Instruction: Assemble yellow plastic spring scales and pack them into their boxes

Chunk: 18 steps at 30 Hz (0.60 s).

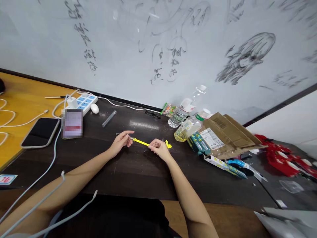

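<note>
Above the dark table, my left hand (121, 144) is closed on a thin metal rod (118, 133), whose narrow end sticks out to the left past the fingers. From the rod's other end a yellow strip (141, 142) runs taut to the right. My right hand (159, 148) pinches the strip's far end between thumb and fingers. Just beyond the right hand is a looped yellow piece (168, 144); whether it joins the strip is hidden. The fingers partly cover the rod's middle.
A phone (41, 132), a power strip (86, 102) and a clear tube (109, 118) are on the left. Bottles (190, 127), a snack packet (168, 109) and an opened cardboard box (228, 135) stand right. White cables (53, 162) cross the left side. A whiteboard (123, 66) rises behind.
</note>
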Available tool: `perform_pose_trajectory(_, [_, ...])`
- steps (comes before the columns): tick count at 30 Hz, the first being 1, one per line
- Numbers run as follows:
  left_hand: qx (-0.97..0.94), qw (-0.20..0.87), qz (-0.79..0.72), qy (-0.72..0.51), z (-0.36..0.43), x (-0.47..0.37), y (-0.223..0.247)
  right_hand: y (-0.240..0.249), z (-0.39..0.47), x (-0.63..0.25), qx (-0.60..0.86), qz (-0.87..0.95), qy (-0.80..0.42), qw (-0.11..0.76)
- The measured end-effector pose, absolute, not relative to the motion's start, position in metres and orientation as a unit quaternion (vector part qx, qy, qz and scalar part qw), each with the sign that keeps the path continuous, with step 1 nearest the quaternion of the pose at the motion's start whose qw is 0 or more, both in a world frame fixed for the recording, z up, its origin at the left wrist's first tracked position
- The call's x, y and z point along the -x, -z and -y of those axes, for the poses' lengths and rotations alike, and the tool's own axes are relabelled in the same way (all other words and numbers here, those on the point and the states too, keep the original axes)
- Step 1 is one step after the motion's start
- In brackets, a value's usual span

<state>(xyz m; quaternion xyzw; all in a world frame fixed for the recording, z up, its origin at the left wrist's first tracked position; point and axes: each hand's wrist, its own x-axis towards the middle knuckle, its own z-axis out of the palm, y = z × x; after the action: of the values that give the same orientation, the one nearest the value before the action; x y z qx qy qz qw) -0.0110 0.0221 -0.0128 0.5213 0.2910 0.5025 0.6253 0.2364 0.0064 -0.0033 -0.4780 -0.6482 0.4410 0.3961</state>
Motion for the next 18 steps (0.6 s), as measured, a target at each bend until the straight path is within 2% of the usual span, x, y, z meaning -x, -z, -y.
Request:
perform_pose_trajectory(5, [-0.507,0.626,-0.279,-0.524,-0.022,0.010,0.015,0.007,-0.007,-0.236,0.476,0.658,-0.446,0.375])
perform_pose_trajectory(8, [-0.514,0.589,-0.305,-0.543,-0.026,0.012,0.016,0.008,-0.008,-0.236,0.476,0.665,-0.440,0.370])
perform_pose_trajectory(10, [-0.541,0.516,-0.357,-0.560,-0.030,0.017,0.015,0.008,-0.008,-0.236,0.479,0.668,-0.434,0.369])
perform_pose_trajectory(12, [-0.592,0.391,-0.431,-0.557,-0.033,0.025,0.011,0.007,-0.007,-0.237,0.481,0.671,-0.426,0.370])
perform_pose_trajectory(15, [-0.696,0.190,-0.523,-0.453,-0.037,0.040,0.003,0.005,-0.008,-0.240,0.483,0.666,-0.411,0.391])
perform_pose_trajectory(18, [-0.751,0.091,-0.551,-0.352,-0.039,0.049,-0.001,-0.001,-0.012,-0.250,0.492,0.620,-0.391,0.470])
